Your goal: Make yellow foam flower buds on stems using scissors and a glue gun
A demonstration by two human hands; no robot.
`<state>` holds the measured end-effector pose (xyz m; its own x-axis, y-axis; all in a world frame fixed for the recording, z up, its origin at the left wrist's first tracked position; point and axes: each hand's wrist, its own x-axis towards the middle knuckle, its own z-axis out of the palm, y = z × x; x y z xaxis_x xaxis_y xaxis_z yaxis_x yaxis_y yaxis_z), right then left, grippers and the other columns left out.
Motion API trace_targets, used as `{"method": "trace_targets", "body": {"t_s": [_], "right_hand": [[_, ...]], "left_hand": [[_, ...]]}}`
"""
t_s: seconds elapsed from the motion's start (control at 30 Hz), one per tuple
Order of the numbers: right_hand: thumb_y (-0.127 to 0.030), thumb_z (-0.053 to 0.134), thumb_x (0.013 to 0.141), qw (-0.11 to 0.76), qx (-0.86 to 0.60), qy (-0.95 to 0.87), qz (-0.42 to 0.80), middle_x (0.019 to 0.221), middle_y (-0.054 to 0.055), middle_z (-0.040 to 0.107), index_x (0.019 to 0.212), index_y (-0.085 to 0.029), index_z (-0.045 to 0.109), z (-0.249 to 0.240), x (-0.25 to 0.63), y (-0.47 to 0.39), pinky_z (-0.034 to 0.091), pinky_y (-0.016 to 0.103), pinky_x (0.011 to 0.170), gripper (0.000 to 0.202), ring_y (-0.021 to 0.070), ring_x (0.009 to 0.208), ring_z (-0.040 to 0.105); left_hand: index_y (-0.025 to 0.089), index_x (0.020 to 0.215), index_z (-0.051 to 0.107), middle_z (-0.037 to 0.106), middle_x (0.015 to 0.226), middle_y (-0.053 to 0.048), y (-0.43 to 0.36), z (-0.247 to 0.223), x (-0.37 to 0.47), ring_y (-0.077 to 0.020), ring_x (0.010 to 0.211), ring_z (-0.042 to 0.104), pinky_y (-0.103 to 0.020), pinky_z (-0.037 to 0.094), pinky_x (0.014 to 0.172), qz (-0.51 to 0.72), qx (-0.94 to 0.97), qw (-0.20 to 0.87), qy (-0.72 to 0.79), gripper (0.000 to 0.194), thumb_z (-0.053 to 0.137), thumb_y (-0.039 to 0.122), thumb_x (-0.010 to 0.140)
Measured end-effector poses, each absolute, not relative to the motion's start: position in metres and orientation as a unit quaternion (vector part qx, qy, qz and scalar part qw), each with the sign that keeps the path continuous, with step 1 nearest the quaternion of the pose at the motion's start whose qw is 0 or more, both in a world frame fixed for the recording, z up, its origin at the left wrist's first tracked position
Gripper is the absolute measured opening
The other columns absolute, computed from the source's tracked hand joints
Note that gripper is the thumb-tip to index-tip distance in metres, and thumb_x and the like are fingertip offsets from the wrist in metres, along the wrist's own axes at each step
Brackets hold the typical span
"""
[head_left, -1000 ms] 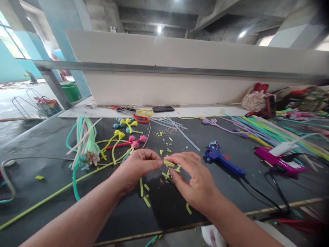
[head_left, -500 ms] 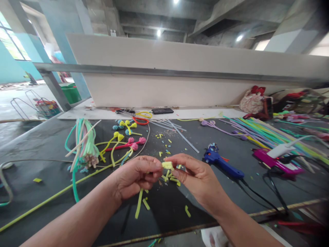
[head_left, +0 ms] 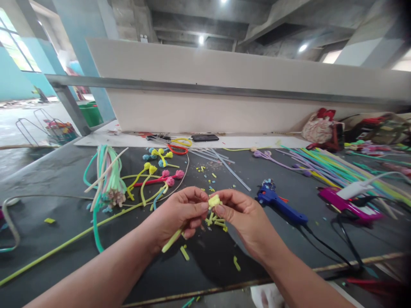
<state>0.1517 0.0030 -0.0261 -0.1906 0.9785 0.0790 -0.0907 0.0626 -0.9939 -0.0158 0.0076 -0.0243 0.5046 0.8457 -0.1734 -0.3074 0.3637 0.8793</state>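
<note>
Between my fingertips, above the middle of the dark table, is a small pale yellow fuzzy bud (head_left: pixel 214 201). My left hand (head_left: pixel 183 212) pinches its left side. A yellow chenille stem (head_left: pixel 172 241) hangs out below the left palm; fingers hide whether it joins the bud. From the right, my right hand (head_left: pixel 244 218) grips the bud between thumb and fingers. Cut yellow pieces (head_left: pixel 219 222) lie on the table just behind and under the hands. Finished-looking yellow buds on stems (head_left: pixel 149 168) and pink ones (head_left: pixel 170 177) rest to the left.
A blue glue gun (head_left: pixel 282 207) with a black cord lies right of my hands. Beyond it sits a magenta power strip (head_left: pixel 349 204) with a white plug. A bundle of chenille stems (head_left: pixel 109 179) stands at left; clear glue sticks (head_left: pixel 233 171) and a phone (head_left: pixel 205 137) lie farther back.
Both hands have lifted slightly, and the bud has turned so its lobed end shows more. The hanging yellow stem has swung from nearly upright to a slant toward the left.
</note>
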Motion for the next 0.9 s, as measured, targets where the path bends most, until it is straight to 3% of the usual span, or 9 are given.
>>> {"method": "trace_targets", "body": {"t_s": [0.27,0.53,0.7,0.9], "right_hand": [[-0.028,0.071,0.069,0.505,-0.417,-0.506,0.561,0.059,-0.004,0.061,0.070,-0.018,0.060,-0.031,0.154,0.008,0.043,0.026,0.062,0.015,0.0111,0.059,0.056],[-0.031,0.068,0.071,0.507,-0.452,-0.517,0.522,0.063,-0.003,0.055,0.070,-0.017,0.060,-0.035,0.157,0.010,0.038,0.026,0.060,0.016,0.0122,0.062,0.049],[-0.034,0.064,0.073,0.486,-0.521,-0.563,0.419,0.062,-0.004,0.052,0.069,-0.019,0.058,-0.033,0.151,0.006,0.036,0.025,0.057,0.017,0.0118,0.059,0.044],[-0.031,0.059,0.073,0.452,-0.584,-0.615,0.277,0.062,-0.002,0.056,0.067,-0.019,0.058,-0.026,0.147,0.003,0.037,0.028,0.058,0.013,0.0150,0.060,0.048]], "left_hand": [[0.015,0.079,0.054,0.055,0.056,0.002,0.011,-0.028,-0.013,-0.0029,0.036,0.037,-0.013,0.032,0.029,0.380,0.461,0.717,0.360,0.020,0.064,0.031,0.073],[0.015,0.071,0.052,0.058,0.058,0.002,0.015,-0.032,-0.009,-0.0045,0.039,0.043,-0.015,0.036,0.032,0.442,0.452,0.658,0.410,0.022,0.066,0.031,0.070],[0.014,0.073,0.054,0.058,0.058,0.002,0.012,-0.032,-0.004,-0.0053,0.041,0.046,-0.015,0.037,0.034,0.448,0.455,0.635,0.435,0.022,0.068,0.030,0.067],[0.014,0.072,0.052,0.058,0.057,0.002,0.012,-0.036,-0.003,-0.0031,0.039,0.042,-0.012,0.026,0.033,0.442,0.450,0.640,0.439,0.023,0.068,0.031,0.066]]}}
